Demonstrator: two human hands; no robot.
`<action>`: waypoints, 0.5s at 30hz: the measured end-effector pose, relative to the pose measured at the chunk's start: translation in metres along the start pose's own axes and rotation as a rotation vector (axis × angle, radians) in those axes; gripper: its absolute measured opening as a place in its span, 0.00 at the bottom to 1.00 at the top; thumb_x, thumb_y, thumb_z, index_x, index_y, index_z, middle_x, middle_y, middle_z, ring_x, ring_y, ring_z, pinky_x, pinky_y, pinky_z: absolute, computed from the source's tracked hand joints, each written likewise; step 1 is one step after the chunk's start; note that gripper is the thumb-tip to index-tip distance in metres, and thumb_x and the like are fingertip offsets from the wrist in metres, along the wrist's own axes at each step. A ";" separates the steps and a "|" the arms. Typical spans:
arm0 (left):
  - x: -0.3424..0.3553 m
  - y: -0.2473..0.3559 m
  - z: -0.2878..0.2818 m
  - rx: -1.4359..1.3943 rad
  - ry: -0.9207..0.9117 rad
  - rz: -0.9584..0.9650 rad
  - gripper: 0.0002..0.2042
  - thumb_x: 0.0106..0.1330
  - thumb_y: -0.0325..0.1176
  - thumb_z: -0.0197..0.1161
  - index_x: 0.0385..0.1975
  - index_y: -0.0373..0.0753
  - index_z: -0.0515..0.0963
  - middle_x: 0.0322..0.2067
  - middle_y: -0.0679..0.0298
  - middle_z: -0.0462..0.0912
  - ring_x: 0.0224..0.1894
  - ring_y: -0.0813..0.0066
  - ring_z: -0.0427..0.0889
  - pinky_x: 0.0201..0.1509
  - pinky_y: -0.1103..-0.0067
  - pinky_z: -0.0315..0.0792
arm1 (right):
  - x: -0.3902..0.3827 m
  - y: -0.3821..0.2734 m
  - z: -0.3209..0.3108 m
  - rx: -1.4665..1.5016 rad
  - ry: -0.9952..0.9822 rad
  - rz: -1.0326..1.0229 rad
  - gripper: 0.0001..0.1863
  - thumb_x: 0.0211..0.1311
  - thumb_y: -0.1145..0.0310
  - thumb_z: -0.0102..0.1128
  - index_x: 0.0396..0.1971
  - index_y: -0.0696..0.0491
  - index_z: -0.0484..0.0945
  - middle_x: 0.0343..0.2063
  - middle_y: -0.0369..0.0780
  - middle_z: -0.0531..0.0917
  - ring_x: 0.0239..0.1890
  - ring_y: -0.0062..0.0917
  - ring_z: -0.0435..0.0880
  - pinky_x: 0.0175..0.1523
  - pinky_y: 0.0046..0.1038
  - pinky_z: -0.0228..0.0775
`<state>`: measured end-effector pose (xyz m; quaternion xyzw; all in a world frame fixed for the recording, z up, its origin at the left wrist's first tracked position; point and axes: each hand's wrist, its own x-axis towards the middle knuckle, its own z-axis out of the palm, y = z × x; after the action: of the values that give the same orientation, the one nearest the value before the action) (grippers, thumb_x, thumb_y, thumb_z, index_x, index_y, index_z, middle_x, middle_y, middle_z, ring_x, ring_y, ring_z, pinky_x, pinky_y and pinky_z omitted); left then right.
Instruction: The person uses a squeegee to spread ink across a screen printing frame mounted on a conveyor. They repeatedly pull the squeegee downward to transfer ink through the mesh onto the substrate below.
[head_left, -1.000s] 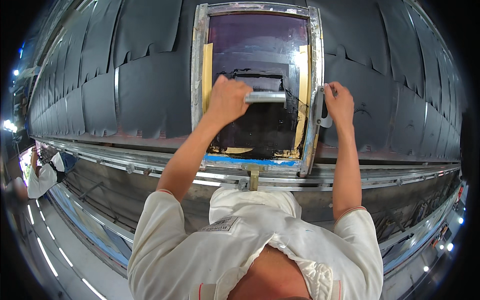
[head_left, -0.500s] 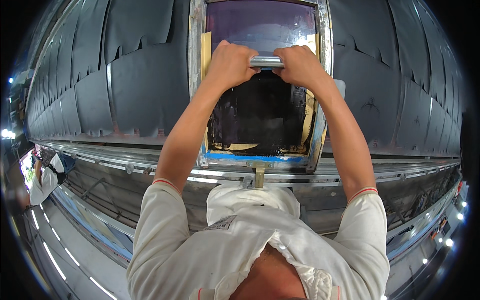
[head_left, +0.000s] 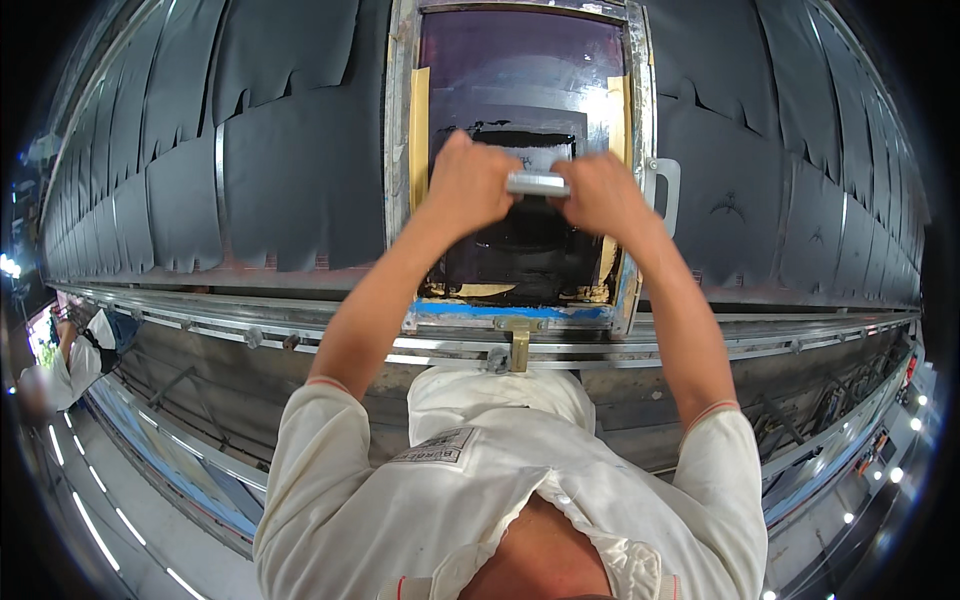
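Observation:
Both my hands are closed on a metal-handled squeegee point(head_left: 538, 183), over the middle of a screen printing frame point(head_left: 402, 130). My left hand point(head_left: 472, 182) wraps its left end and my right hand point(head_left: 603, 195) its right end; the blade is hidden below. Wet black ink point(head_left: 515, 245) covers the mesh on the near side of the squeegee. Beyond it the purple mesh point(head_left: 520, 60) shows, with a thinly inked patch and dark streaks. Tan tape point(head_left: 419, 120) lines the inner sides, and blue tape point(head_left: 470, 311) the near edge.
Dark grey fabric pieces point(head_left: 290, 180) lie in rows on the long table at both sides. A metal rail point(head_left: 300, 330) runs along its near edge, under a frame bracket point(head_left: 519, 345). A metal handle point(head_left: 665, 195) sticks out at the frame's right. Another person point(head_left: 85, 355) stands at far left.
My hands have drawn the squeegee toward me, from the far part of the mesh to its middle. The inked patch beyond it has come into view.

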<state>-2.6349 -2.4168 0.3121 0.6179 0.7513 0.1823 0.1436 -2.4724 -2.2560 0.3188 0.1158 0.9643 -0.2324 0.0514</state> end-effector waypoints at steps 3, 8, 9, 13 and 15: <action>0.046 -0.026 -0.012 0.008 -0.009 -0.033 0.09 0.52 0.41 0.76 0.27 0.46 0.85 0.25 0.60 0.86 0.33 0.55 0.85 0.46 0.64 0.70 | 0.047 0.023 -0.025 0.025 -0.048 0.051 0.11 0.53 0.65 0.71 0.35 0.53 0.86 0.31 0.50 0.88 0.38 0.48 0.88 0.46 0.45 0.79; 0.073 -0.045 -0.014 -0.003 -0.033 -0.070 0.11 0.52 0.43 0.77 0.27 0.44 0.85 0.23 0.59 0.85 0.34 0.50 0.84 0.48 0.61 0.73 | 0.080 0.040 -0.032 0.093 -0.144 0.100 0.13 0.54 0.66 0.73 0.38 0.55 0.86 0.30 0.50 0.88 0.38 0.48 0.88 0.48 0.45 0.79; 0.074 -0.046 -0.013 -0.008 -0.045 -0.076 0.11 0.52 0.43 0.77 0.27 0.44 0.85 0.23 0.59 0.85 0.34 0.50 0.84 0.48 0.61 0.73 | 0.079 0.040 -0.032 0.102 -0.141 0.111 0.13 0.54 0.66 0.73 0.38 0.55 0.86 0.30 0.50 0.88 0.38 0.48 0.88 0.48 0.45 0.79; 0.070 -0.041 -0.010 -0.026 -0.055 -0.090 0.11 0.52 0.42 0.77 0.27 0.45 0.85 0.23 0.60 0.85 0.33 0.51 0.84 0.49 0.63 0.72 | 0.073 0.035 -0.030 0.127 -0.133 0.139 0.12 0.53 0.67 0.73 0.36 0.56 0.85 0.30 0.51 0.88 0.38 0.49 0.88 0.48 0.46 0.79; 0.061 -0.038 -0.009 -0.034 -0.034 -0.075 0.10 0.52 0.41 0.77 0.26 0.45 0.84 0.23 0.60 0.85 0.33 0.52 0.84 0.49 0.64 0.71 | 0.066 0.031 -0.024 0.126 -0.111 0.130 0.11 0.52 0.67 0.73 0.35 0.55 0.86 0.32 0.52 0.88 0.40 0.50 0.87 0.48 0.47 0.79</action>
<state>-2.6839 -2.3645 0.3035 0.5895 0.7683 0.1792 0.1736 -2.5296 -2.2054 0.3166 0.1679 0.9339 -0.2949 0.1124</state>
